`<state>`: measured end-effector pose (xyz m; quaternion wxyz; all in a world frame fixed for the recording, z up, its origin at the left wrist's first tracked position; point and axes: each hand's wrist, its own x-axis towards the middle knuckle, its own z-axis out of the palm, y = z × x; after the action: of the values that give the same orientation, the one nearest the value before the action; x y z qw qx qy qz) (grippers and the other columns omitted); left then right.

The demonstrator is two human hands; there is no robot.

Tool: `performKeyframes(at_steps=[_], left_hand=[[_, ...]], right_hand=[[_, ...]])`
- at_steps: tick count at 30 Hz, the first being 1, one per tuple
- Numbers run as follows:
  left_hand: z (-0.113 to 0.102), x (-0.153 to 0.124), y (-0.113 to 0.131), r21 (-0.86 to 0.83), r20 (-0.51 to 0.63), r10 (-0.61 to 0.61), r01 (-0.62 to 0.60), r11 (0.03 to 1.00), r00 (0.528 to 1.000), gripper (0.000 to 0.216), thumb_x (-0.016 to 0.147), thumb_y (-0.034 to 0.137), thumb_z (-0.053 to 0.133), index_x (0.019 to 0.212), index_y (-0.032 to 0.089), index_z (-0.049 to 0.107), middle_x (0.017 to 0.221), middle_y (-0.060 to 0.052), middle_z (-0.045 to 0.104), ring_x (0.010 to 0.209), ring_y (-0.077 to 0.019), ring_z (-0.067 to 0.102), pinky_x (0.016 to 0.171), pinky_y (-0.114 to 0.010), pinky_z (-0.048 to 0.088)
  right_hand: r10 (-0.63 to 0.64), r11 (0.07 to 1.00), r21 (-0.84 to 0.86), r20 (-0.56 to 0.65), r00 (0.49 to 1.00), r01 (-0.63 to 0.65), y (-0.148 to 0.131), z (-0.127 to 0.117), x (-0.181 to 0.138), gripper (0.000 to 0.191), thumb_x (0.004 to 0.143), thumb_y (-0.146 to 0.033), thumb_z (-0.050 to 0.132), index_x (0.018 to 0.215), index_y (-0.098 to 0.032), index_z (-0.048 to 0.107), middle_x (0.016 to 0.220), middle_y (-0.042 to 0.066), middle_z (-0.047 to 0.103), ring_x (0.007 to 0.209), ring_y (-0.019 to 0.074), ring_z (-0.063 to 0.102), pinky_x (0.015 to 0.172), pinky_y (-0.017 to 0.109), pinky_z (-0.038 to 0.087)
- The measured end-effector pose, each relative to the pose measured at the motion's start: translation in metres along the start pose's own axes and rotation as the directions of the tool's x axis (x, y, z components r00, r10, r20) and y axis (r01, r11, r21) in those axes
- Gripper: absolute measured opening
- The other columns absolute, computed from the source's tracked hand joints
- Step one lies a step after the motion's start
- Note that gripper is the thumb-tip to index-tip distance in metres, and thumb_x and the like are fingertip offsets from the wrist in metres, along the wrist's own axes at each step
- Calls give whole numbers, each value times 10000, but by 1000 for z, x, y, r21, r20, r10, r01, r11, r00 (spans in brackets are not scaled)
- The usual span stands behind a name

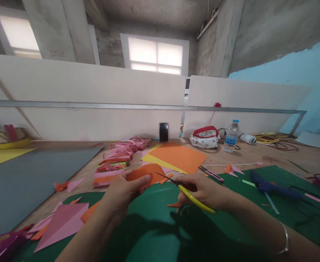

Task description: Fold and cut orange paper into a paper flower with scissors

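My left hand (129,187) pinches a curved piece of orange paper (149,171) between thumb and fingers. In my right hand (200,187) is a pair of scissors (194,200) with yellow handles, its dark blades pointing left at the orange paper's right edge. Whether the blades touch the paper I cannot tell. Both hands are above a green cutting mat (151,225), and a small orange scrap (173,205) shows just under the right hand. Beyond them lie orange sheets (187,156) over a yellow sheet (154,159).
Rolled pink paper pieces (118,153) line up behind my left hand. Pink paper (64,222) lies at lower left. A craft knife (211,174), a blue glue gun (274,189), a water bottle (231,136), a pouch (205,138) and an upright phone (163,131) are also around.
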<state>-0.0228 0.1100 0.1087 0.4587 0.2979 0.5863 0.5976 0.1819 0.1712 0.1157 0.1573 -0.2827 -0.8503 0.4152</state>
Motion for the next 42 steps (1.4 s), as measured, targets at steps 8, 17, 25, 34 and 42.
performKeyframes(at_steps=[8,17,25,34,42], left_hand=[[-1,4,-3,16,8,10,-10,1000,1000,405,481,247,823,837,146,656,545,46,614,461,-62,500,461,-164,437],[0,0,-1,41,55,9,-12,999,998,332,566,241,786,853,149,646,572,44,608,474,-58,501,493,-168,451],[1,-1,0,50,47,13,-15,999,999,312,533,235,806,807,148,683,488,58,567,420,-42,447,458,-158,428],[1,-1,1,54,71,-26,22,998,997,243,569,206,788,762,155,649,462,64,561,410,-49,442,450,-161,431],[-4,6,-4,61,82,-34,29,998,996,383,510,269,822,836,149,662,496,50,585,428,-73,486,467,-200,427]], right_hand=[[7,1000,-26,-13,1000,-7,2,0,0,319,708,-361,662,976,-188,671,699,-17,540,609,114,405,533,209,297],[-43,999,31,33,999,42,0,0,0,182,758,-337,614,760,-157,592,650,-42,374,602,96,319,512,204,247],[-13,1000,7,63,998,13,6,-3,1,305,776,-431,594,691,-142,546,641,-39,374,599,94,318,522,217,229],[-27,999,-30,42,999,28,7,-2,2,383,761,-470,600,606,-132,507,589,-53,336,564,78,287,486,217,187],[-28,992,-120,29,999,32,10,-3,3,372,758,-474,605,630,-128,561,564,-59,341,543,73,282,469,216,185]])
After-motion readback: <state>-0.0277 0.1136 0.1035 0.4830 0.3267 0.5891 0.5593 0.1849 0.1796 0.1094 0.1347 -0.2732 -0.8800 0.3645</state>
